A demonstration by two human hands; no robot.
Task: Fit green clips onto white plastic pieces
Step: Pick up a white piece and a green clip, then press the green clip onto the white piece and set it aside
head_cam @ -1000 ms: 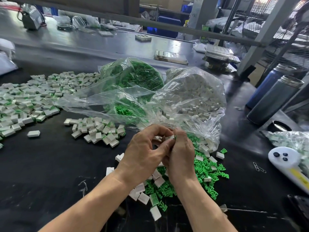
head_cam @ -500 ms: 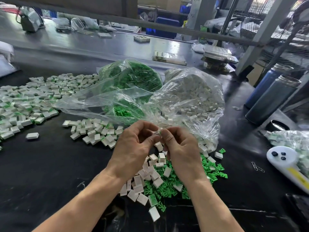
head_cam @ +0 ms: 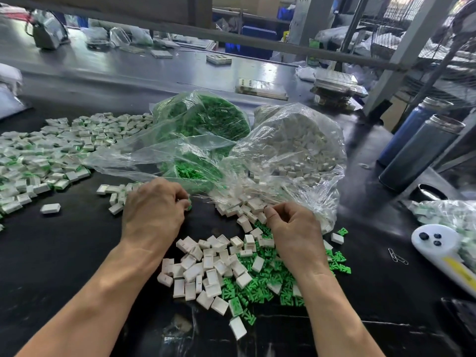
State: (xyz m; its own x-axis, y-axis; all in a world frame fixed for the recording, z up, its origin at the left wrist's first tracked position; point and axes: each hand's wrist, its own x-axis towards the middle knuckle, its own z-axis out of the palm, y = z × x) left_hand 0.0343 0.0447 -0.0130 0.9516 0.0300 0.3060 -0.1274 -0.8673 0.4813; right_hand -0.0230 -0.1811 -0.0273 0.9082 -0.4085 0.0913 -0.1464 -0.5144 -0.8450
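Loose white plastic pieces (head_cam: 206,269) lie in a heap between my forearms, beside a spread of loose green clips (head_cam: 260,289). My left hand (head_cam: 154,210) hovers over a small pile of fitted pieces (head_cam: 113,191), fingers curled round a piece with a bit of green showing at the fingertips. My right hand (head_cam: 293,230) is at the mouth of the clear bag of white pieces (head_cam: 296,140), thumb and fingers pinching a white piece there. A second clear bag holds green clips (head_cam: 206,119).
A wide heap of fitted white-and-green pieces (head_cam: 38,155) covers the left of the black table (head_cam: 64,253). Two metal bottles (head_cam: 417,150) stand at the right, with a white device (head_cam: 438,243) and paper clips (head_cam: 398,256) near them. A frame bar crosses overhead.
My hands were together working one piece at the centre. They have parted: the left moved left to the small pile, the right moved down to the white pieces at the bag's mouth.
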